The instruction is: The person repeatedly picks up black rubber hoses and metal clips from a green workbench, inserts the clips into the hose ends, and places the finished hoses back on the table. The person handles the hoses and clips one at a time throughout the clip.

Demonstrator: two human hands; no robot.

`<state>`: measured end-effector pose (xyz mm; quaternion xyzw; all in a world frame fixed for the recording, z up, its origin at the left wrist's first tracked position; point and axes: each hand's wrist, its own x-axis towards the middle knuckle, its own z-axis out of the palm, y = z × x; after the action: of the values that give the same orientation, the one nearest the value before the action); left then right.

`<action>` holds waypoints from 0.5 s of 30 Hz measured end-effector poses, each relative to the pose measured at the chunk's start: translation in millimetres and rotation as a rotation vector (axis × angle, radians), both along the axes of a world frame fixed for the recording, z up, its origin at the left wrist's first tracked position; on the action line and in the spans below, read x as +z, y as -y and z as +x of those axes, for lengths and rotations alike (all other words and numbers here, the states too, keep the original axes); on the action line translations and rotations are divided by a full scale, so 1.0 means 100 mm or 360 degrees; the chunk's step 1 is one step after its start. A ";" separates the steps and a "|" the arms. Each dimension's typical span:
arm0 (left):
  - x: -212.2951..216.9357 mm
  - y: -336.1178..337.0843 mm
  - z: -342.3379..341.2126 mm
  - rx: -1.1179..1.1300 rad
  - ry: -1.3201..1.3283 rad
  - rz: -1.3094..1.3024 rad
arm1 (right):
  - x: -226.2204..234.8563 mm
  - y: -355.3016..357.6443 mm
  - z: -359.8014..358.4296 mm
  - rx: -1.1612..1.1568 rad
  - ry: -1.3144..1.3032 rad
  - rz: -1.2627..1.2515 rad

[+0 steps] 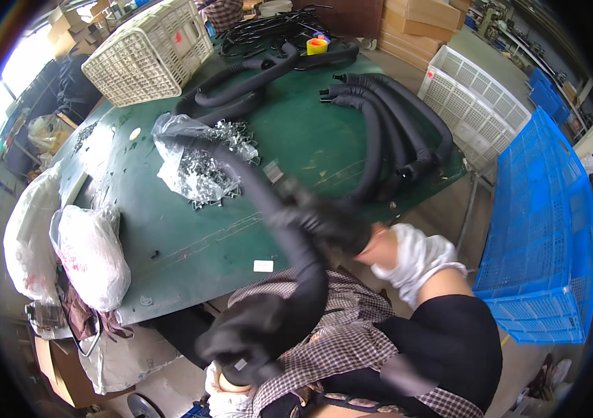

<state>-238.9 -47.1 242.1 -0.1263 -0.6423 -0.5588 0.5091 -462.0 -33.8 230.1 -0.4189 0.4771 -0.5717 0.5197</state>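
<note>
I hold a long black foam-covered hose in both hands, each in a black glove. My right hand is shut around its middle, above the near edge of the green table. My left hand grips its lower end close to my checked shirt. The hose's far end arcs up and left over a clear bag of small metal clips. The picture is blurred around both hands.
A bundle of bent black hoses lies at the table's right, and more hoses at the back. A white basket and tape rolls stand behind. White crate and blue crate are on the right, filled white bags on the left.
</note>
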 end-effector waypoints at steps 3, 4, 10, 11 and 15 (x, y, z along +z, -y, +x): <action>-0.15 -0.07 -0.18 0.0138 0.0767 0.0211 | 0.14 -0.37 -0.96 -0.0652 -0.0360 0.0150; -0.25 -0.03 -0.30 0.0197 0.0940 0.0283 | 0.27 -0.46 -1.13 -0.0964 -0.0447 -0.0212; -0.83 0.36 -1.07 0.0572 0.1575 -0.0887 | 0.23 -1.06 -2.71 -0.1375 -0.0753 -0.0231; -0.92 0.40 -1.25 0.0684 0.1534 -0.1109 | 0.16 -1.13 -2.90 -0.1427 -0.0791 -0.0157; -1.21 0.54 -1.67 0.0990 0.1393 -0.1433 | -0.37 -1.06 -3.28 -0.1386 -0.0857 0.0025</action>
<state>-406.2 -100.8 120.9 0.1014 -0.9637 -0.0663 0.2380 -789.6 72.7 193.4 -0.3097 0.7286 -0.6035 0.0949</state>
